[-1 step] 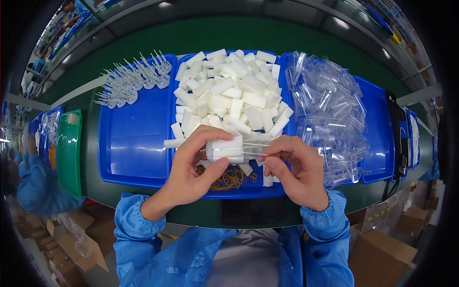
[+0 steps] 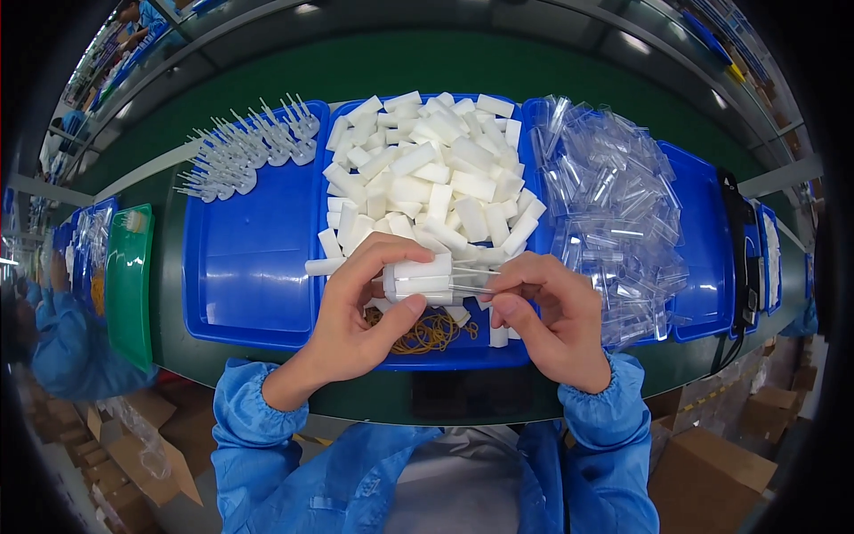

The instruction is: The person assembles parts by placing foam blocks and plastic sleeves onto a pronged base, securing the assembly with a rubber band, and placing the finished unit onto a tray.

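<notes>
My left hand (image 2: 356, 316) is closed around a bundle of white foam blocks (image 2: 422, 276), held sideways above the middle tray's near part. A pale round end shows at the bundle's left side, by my left fingers. Thin rods (image 2: 470, 288) stick out of its right side. My right hand (image 2: 556, 311) pinches at the tip of a rod with thumb and forefinger; the exact contact is partly hidden. Below the bundle lie brown rubber bands (image 2: 433, 332). Many more white foam blocks (image 2: 436, 169) are heaped just beyond my hands.
Several pale pronged pieces (image 2: 253, 142) stand in the left blue tray (image 2: 249, 285). To the right, clear plastic sleeves (image 2: 614, 205) fill another tray. A green tray (image 2: 131, 294) is at far left. Cardboard boxes (image 2: 712, 481) stand below the table at right; co-workers' blue sleeves show at far left.
The thin rods have shifted slightly between the bundle and my right fingertips. Both hands keep almost the same place and grip.
</notes>
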Motion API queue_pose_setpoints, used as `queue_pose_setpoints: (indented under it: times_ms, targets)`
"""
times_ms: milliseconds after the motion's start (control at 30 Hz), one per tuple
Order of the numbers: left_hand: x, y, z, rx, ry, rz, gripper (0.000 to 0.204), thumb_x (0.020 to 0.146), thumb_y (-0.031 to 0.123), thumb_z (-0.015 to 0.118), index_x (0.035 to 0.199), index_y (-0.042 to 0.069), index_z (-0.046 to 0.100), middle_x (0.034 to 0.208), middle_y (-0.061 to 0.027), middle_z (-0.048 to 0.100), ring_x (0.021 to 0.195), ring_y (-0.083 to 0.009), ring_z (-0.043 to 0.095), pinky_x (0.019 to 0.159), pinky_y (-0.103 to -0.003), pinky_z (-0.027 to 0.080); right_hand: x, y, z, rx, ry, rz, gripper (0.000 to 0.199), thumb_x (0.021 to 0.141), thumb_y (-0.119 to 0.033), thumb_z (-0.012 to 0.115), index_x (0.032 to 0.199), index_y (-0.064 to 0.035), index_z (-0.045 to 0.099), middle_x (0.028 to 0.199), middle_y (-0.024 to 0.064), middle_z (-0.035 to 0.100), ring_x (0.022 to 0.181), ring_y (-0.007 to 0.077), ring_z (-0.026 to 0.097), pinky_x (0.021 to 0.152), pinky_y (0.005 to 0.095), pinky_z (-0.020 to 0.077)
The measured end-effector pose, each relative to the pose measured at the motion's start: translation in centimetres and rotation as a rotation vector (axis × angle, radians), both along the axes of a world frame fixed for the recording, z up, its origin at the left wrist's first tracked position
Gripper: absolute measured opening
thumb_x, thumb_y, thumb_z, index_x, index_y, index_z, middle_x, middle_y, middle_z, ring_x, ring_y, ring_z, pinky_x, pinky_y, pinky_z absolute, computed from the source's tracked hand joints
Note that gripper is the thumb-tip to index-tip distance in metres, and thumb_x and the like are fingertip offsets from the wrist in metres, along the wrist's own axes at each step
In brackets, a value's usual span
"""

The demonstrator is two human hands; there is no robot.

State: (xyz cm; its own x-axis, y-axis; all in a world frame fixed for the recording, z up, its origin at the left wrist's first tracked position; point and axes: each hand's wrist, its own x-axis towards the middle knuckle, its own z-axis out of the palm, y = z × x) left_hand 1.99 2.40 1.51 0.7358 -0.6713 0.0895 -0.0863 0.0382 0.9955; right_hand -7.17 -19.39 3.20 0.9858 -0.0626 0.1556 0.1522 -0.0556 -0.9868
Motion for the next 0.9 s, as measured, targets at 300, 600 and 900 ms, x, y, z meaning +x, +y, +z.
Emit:
queue_pose_setpoints:
  times_ms: [300,600,900]
  targets:
    - [-0.1,-0.2,-0.3,0.043,-0.201,0.039,0.033,0.085,0.002,0.071,0.118,0.003,0.064,0.117,-0.0105,0.057,0.108,-0.0209,0.060,0.087,-0.031,0.051,0.3,1.0,-0.6,-0.029,-0.074,-0.135,0.019,0.088,0.001,0.069,0.107,0.0032,0.065,0.086,0.0095,0.067,0.074,0.0132,0.066,0.065,0.0251,0.0511]
    - [0.0,-0.2,-0.6,0.025,-0.286,0.101,0.031,0.083,0.002,0.074,0.113,0.002,0.067,0.115,-0.0117,0.060,0.105,-0.0210,0.062,0.086,-0.030,0.051,0.6,0.1,-0.7,-0.061,-0.042,-0.099,0.023,0.084,0.000,0.075,0.107,0.0035,0.070,0.090,0.0115,0.069,0.077,0.0139,0.067,0.067,0.0257,0.0518]
    - [0.0,-0.3,-0.3,0.084,-0.368,0.109,0.031,0.080,0.001,0.076,0.111,0.001,0.070,0.111,-0.0119,0.063,0.101,-0.0211,0.064,0.084,-0.030,0.051,0.3,0.0,-0.5,-0.097,-0.131,-0.066,0.025,0.085,0.004,0.073,0.110,0.0056,0.069,0.096,0.0124,0.069,0.085,0.0144,0.065,0.073,0.0265,0.0516]
